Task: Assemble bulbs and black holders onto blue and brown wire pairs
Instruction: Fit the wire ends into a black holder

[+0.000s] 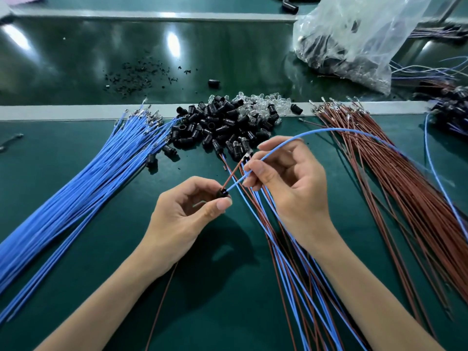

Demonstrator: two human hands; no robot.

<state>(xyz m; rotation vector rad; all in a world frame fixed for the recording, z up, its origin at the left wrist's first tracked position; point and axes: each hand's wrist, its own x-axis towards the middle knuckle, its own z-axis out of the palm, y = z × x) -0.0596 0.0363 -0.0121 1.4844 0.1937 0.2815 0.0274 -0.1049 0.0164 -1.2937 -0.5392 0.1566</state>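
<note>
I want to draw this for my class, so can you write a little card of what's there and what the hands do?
Left hand: pinches a black holder
Right hand: pinches a blue wire running to the holder
At holder too: brown wire
Left side: blue wire bundle
Right side: brown wire bundle
Middle: pile of black holders, clear bulbs behind

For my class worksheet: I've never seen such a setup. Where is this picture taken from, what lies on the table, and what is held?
A camera on a person's head looks down at two bare hands; no machine. The left hand pinches a black holder with a brown wire entering it; the right hand pinches a blue wire reaching it. On the green table lie a blue bundle, a brown bundle, loose holders, clear bulbs and a plastic bag.
</note>
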